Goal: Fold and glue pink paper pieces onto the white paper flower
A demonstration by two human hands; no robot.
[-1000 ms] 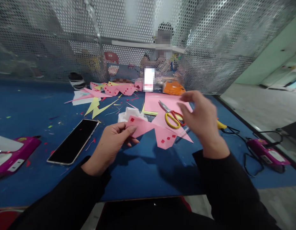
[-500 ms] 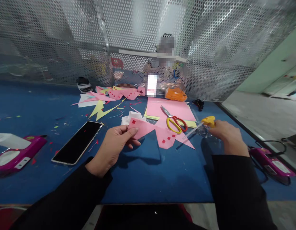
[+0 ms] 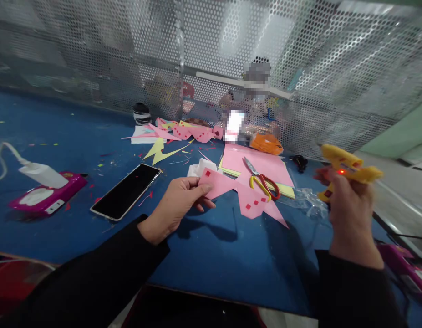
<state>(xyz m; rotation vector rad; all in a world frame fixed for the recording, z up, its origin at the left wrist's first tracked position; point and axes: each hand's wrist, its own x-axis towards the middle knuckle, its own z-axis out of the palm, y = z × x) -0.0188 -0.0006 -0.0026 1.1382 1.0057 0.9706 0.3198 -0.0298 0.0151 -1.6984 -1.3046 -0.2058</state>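
Note:
Between the thumb and fingers of my left hand (image 3: 183,200) is one end of a pink paper cutout (image 3: 250,199) with small red diamond shapes on it. The cutout hangs over the blue table, its far end near the scissors. My right hand (image 3: 352,209) grips a yellow hot glue gun (image 3: 343,161), raised at the right with a small red light glowing on it. Scissors (image 3: 261,177) with red and yellow handles rest on pink paper sheets (image 3: 272,161). Crumpled white paper (image 3: 202,167) lies just behind my left hand.
A phone (image 3: 127,191) lies left of my left hand, beside a magenta power strip (image 3: 48,193) with a white plug. Paper scraps (image 3: 163,152), an orange bundle (image 3: 266,143) and crumpled clear plastic (image 3: 308,202) are farther back. A perforated metal screen (image 3: 211,45) closes off the table's far side.
My right hand has lifted the glue gun up and to the right, off the table. My left hand still holds the pink cutout. The whole view has shifted and tilted slightly.

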